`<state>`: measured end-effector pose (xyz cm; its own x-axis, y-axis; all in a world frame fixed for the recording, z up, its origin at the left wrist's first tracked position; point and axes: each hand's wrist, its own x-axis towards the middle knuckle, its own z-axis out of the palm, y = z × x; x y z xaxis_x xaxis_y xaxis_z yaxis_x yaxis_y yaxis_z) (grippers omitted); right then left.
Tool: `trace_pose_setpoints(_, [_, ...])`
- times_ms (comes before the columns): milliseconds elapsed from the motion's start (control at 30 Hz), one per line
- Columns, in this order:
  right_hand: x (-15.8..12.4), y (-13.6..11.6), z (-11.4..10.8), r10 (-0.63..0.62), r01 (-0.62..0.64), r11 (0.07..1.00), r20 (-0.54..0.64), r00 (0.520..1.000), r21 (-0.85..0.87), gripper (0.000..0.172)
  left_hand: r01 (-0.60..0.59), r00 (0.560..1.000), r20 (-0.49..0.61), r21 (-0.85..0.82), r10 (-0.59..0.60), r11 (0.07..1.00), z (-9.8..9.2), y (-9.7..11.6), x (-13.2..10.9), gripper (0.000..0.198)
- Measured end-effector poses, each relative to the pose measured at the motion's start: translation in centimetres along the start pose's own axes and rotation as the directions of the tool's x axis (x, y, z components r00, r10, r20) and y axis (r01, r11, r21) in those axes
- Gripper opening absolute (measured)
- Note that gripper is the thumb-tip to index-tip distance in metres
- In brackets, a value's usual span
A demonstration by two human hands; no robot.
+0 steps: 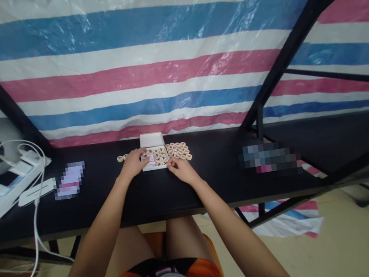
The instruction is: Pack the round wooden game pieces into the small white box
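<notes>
White box (156,167) sits lid-up on black worktop (160,197), round black-marked pieces (161,157) inside. Left hand (135,162) bends over its left side; right hand (179,168) is at its front right corner. Can't tell if either grips a piece. Red-marked pieces (178,150) lie just right of box.

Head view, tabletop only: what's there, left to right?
White power strip → pixelated rectangular item → loose pale discs → left hand → open white box → red-marked discs → larger pixelated item. Right hand left out: it overlaps the red-marked discs' span.
</notes>
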<state>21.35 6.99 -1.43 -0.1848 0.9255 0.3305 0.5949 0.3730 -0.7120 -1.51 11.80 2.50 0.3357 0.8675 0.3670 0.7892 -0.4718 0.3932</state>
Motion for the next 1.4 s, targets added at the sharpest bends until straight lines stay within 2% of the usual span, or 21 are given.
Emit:
trace_pose_setpoints(67, [0.0, 0.2, 0.1, -0.007, 0.007, 1.000, 0.001, 1.000, 0.006, 0.013, 0.079, 0.997, 0.006, -0.031, -0.078, 0.996, -1.3, -1.1, -0.2, 0.034])
trace_pose_setpoints(133, [0.0, 0.3, 0.1, -0.012, 0.012, 1.000, 0.004, 1.000, 0.011, 0.013, 0.174, 0.983, 0.060, -0.018, -0.173, 0.985, -2.4, -2.3, -0.4, 0.029])
trace_pose_setpoints(267, [0.0, 0.0, -0.1, -0.013, 0.013, 1.000, 0.005, 1.000, 0.008, 0.013, 0.235, 0.957, 0.171, 0.021, -0.236, 0.972, -3.0, -3.9, -0.5, 0.016])
trace_pose_setpoints(633, [-0.1, -0.1, 0.0, 0.003, -0.003, 1.000, 0.000, 1.000, 0.010, 0.013, 0.171, 0.968, 0.179, 0.037, -0.175, 0.985, -1.6, -4.6, 0.0, 0.017])
trace_pose_setpoints(767, [-0.1, 0.1, 0.0, 0.002, -0.002, 1.000, 0.004, 1.000, 0.004, 0.013, 0.148, 0.978, 0.140, 0.038, -0.152, 0.988, -1.4, -4.8, 0.0, 0.015])
trace_pose_setpoints(1133, [-0.1, -0.1, -0.1, 0.007, -0.007, 1.000, 0.001, 1.000, 0.027, 0.014, 0.166, 0.980, 0.091, 0.108, -0.176, 0.980, -1.3, -5.0, 0.2, 0.009])
trace_pose_setpoints(1267, [-0.1, 0.0, 0.0, -0.002, 0.002, 1.000, -0.003, 1.000, 0.023, 0.013, 0.169, 0.982, 0.065, 0.139, -0.180, 0.976, -1.7, -4.2, -0.1, 0.011])
trace_pose_setpoints(1400, [-0.1, 0.0, -0.1, 0.002, -0.002, 1.000, -0.001, 1.000, 0.020, 0.013, 0.106, 0.994, 0.019, 0.126, -0.109, 0.986, -1.9, -2.0, -0.3, 0.014])
